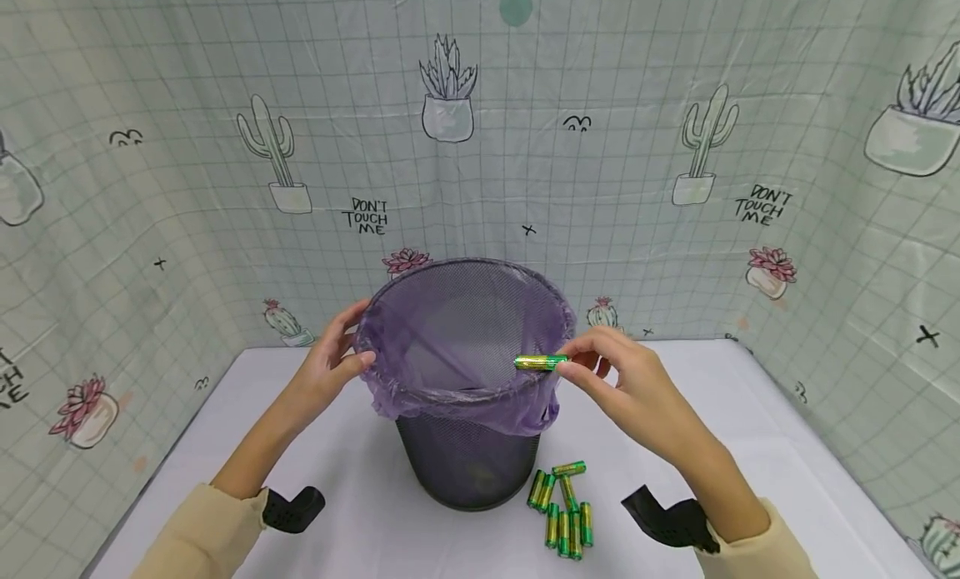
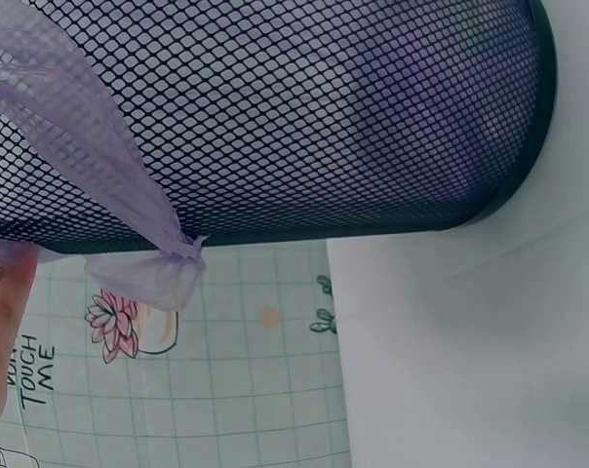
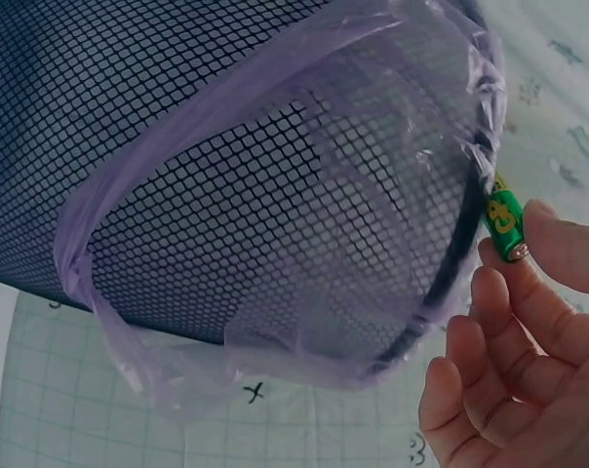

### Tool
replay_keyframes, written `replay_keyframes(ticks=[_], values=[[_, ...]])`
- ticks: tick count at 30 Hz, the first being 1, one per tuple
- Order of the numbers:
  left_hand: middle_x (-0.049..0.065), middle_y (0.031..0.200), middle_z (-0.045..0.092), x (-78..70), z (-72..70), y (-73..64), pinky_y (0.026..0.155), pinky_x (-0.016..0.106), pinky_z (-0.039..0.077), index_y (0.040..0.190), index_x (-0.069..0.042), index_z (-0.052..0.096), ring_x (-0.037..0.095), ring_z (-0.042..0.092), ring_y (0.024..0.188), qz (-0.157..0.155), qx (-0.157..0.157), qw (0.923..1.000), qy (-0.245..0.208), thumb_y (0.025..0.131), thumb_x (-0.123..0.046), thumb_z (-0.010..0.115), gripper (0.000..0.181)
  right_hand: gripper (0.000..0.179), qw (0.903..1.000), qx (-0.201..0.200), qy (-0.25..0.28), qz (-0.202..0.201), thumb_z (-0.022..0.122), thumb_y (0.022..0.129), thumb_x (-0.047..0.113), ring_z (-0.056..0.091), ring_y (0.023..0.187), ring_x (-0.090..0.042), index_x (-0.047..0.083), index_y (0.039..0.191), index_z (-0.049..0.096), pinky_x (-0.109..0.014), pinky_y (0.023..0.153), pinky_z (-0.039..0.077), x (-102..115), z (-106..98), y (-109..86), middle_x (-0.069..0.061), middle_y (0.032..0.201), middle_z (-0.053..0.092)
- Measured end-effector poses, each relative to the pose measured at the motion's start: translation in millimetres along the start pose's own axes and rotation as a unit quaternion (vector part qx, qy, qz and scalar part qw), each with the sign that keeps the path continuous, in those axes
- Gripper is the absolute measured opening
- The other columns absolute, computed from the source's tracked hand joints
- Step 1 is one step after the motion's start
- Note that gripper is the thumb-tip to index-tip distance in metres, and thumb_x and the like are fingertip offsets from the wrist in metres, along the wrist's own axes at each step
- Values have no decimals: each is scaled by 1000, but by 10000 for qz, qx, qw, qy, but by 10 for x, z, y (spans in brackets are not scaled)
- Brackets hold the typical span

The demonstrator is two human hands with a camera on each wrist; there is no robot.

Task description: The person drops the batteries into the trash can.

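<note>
A black mesh wastebasket [image 1: 472, 471] stands on the table, lined with a thin purple plastic bag [image 1: 465, 408] folded over its rim. My left hand [image 1: 330, 366] holds the basket's left rim through the bag, with the thumb at the front and the fingers farther back. Between thumb and index finger, my right hand [image 1: 618, 379] pinches a green and gold battery [image 1: 540, 362] at one end. That battery lies level over the right side of the rim. More of the same batteries [image 1: 564, 529] lie loose on the table, right of the basket's base.
The white table [image 1: 337, 512] meets a hanging cloth [image 1: 525, 171] printed with cacti at the back and both sides. A loose knotted end of the bag [image 2: 173, 268] hangs outside the basket in the left wrist view.
</note>
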State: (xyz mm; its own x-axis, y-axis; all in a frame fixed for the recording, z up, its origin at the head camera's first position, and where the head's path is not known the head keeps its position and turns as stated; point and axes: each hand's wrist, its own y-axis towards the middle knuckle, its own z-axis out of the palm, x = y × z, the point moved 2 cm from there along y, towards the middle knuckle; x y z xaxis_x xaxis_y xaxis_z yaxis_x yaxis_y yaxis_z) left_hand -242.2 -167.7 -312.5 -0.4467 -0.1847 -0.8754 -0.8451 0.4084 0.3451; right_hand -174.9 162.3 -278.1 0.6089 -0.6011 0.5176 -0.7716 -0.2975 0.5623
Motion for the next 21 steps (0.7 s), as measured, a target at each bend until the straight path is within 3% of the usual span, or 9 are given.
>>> replay_keyframes(ticks=[9, 21], values=[[22, 147, 19, -11, -1, 12, 87, 11, 41, 147, -3, 13, 39, 31, 128, 52, 8, 10000, -11, 92, -10, 45, 64, 8, 9999, 104, -86, 94, 67, 84, 16, 47, 71, -6, 15, 92, 66, -20, 64, 42, 28, 91, 111, 9, 78, 51], [22, 147, 18, 7, -3, 10, 88, 10, 41, 147, -2, 13, 39, 29, 128, 73, 35, 10000, -50, 92, -9, 44, 64, 4, 9998, 90, -74, 138, 68, 83, 17, 46, 69, -7, 15, 86, 67, -19, 63, 41, 34, 94, 111, 8, 75, 51]])
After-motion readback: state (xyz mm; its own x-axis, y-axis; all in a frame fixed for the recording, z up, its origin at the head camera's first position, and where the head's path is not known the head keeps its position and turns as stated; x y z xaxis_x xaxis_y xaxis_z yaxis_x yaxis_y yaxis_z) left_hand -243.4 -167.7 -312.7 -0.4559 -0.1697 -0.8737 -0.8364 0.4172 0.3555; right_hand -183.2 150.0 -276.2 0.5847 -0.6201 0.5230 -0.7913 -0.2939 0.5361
